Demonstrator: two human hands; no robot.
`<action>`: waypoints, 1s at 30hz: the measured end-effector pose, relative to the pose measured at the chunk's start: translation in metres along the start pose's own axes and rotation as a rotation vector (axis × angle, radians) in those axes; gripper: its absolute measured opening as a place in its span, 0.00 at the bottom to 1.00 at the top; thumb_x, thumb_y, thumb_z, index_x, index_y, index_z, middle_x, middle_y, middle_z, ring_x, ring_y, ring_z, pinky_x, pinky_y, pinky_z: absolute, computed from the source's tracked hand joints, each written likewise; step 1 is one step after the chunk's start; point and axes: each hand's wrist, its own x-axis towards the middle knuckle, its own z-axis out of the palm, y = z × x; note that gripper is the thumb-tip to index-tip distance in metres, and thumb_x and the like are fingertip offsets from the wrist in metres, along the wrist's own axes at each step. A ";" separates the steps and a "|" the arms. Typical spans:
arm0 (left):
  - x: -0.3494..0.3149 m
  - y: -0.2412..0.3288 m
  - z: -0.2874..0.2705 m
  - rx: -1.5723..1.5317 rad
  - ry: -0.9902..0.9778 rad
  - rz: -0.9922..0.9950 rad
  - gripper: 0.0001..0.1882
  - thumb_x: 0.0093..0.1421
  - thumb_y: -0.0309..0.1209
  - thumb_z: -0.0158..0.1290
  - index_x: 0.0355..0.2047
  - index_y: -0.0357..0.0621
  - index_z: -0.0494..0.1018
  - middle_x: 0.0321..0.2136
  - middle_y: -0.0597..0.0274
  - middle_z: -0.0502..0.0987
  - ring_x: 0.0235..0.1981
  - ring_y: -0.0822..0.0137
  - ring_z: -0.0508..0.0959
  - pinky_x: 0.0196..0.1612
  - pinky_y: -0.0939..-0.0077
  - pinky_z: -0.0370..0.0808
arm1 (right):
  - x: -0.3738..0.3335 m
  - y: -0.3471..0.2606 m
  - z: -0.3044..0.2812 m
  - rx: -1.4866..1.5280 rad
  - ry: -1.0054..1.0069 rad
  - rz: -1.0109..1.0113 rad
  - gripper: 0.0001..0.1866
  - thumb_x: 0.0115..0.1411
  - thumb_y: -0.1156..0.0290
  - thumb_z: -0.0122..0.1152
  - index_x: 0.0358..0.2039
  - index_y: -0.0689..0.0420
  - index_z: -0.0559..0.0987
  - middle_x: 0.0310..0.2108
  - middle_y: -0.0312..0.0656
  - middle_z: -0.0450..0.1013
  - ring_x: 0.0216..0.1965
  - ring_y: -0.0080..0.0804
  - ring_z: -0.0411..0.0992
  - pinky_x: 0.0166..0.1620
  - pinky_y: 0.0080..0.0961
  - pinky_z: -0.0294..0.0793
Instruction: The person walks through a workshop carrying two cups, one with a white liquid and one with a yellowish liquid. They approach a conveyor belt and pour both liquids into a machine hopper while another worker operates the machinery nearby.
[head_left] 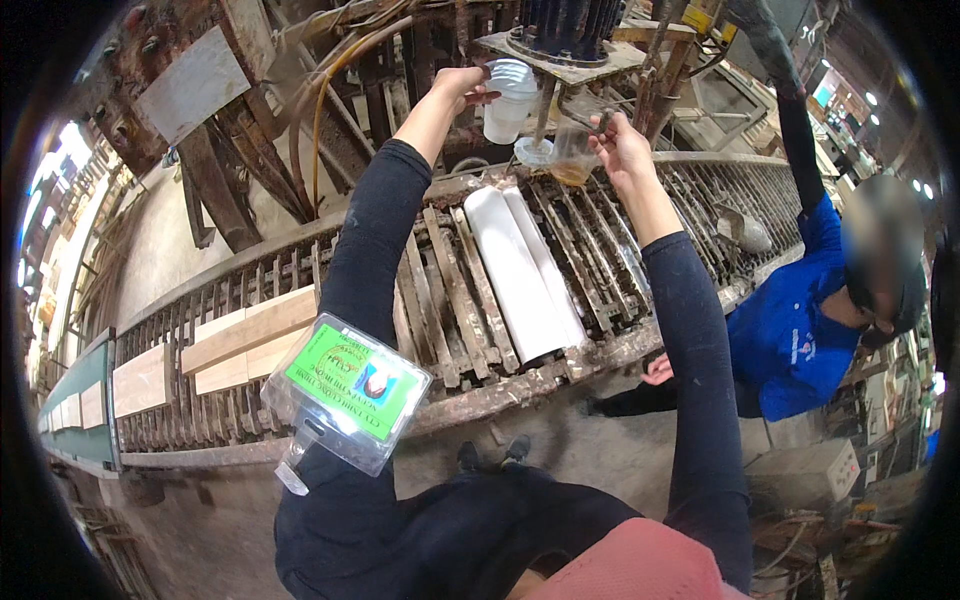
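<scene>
Both my arms reach forward over a slatted roller bed. My left hand (465, 88) grips a translucent white plastic cup (508, 112) by its left side, near the rim. To the right, my right hand (625, 155) is closed at the side of a clear plastic jug (572, 152) with a little amber liquid at its bottom. How its fingers meet the jug is partly unclear. Between the two vessels, a pale round disc (535, 152) sits at the foot of a rod beneath a dark ribbed motor (565, 30).
A white curled sheet (520, 270) lies across the crusted slats (440, 290). Wooden boards (250, 330) rest on the left, and a metal scoop (742, 228) on the right. Beside the bed's right side, a person in a blue shirt (790, 340) raises one arm. A badge (345, 390) hangs before me.
</scene>
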 end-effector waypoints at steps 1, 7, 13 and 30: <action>0.000 0.000 0.000 0.013 -0.003 0.001 0.14 0.53 0.25 0.48 0.35 0.23 0.64 0.31 0.48 0.68 0.24 0.57 0.76 0.27 0.76 0.79 | -0.001 0.001 0.000 0.002 0.005 -0.008 0.07 0.51 0.71 0.52 0.25 0.61 0.68 0.22 0.36 0.64 0.22 0.23 0.64 0.28 0.21 0.71; -0.001 -0.003 -0.001 0.009 -0.010 0.012 0.13 0.53 0.25 0.48 0.34 0.24 0.65 0.31 0.49 0.68 0.25 0.55 0.76 0.29 0.76 0.80 | -0.002 -0.002 0.002 -0.049 -0.008 0.022 0.08 0.57 0.67 0.48 0.27 0.58 0.67 0.30 0.44 0.71 0.29 0.29 0.67 0.32 0.23 0.71; 0.003 -0.008 -0.005 0.041 0.014 0.019 0.06 0.51 0.22 0.47 0.29 0.30 0.67 0.23 0.58 0.67 0.18 0.67 0.71 0.26 0.70 0.80 | -0.006 -0.002 0.007 -0.035 0.030 0.017 0.07 0.53 0.71 0.47 0.28 0.61 0.70 0.27 0.41 0.71 0.24 0.24 0.67 0.28 0.20 0.71; 0.002 -0.013 -0.002 0.062 0.050 0.046 0.11 0.53 0.25 0.46 0.30 0.24 0.67 0.22 0.52 0.70 0.23 0.61 0.76 0.29 0.72 0.80 | -0.012 -0.004 0.009 -0.108 0.051 0.007 0.08 0.53 0.72 0.46 0.29 0.65 0.68 0.30 0.44 0.70 0.26 0.28 0.69 0.28 0.19 0.71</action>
